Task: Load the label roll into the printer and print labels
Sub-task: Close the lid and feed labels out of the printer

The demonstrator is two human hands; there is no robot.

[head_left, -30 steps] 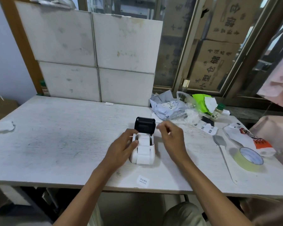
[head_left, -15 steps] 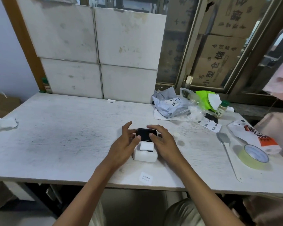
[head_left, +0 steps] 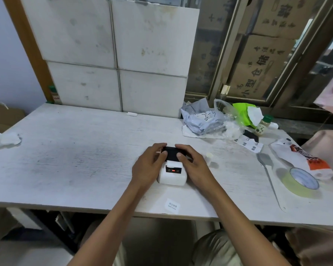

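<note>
Between hands (head_left: 173, 166), closed white printer (head_left: 172, 172)

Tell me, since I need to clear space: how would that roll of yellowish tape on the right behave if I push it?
The tape roll lies flat on its side, so it would probably slide, not roll. It looks light, a thin ring with an open core. Stood on edge, it would likely roll toward the table edge.

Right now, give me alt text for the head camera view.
Two bare hands, left hand and right hand, press on the black lid of a small white label printer on a white table. A red light shows on the printer's front; a tape roll lies to the right.
</note>
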